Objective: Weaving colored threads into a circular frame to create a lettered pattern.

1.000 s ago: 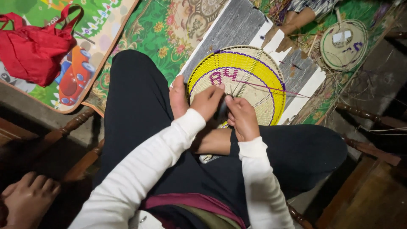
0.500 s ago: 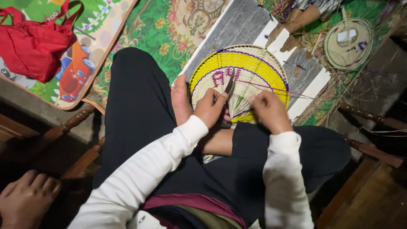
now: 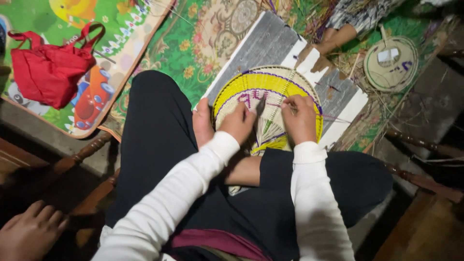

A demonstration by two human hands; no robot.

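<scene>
The round woven straw fan with yellow and purple bands (image 3: pixel 268 104) rests on the person's lap, mostly woven; loose strands remain near its base. The left hand (image 3: pixel 238 123) pinches a dark tool; the right hand (image 3: pixel 300 118) closes its grip on a strand.

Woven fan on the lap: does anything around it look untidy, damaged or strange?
The fan looks whole; both hands, left and right, rest on it. The only untidy thing is loose straw scattered over the mat near a second round fan. The red bag lies slumped, unspilled.
</scene>
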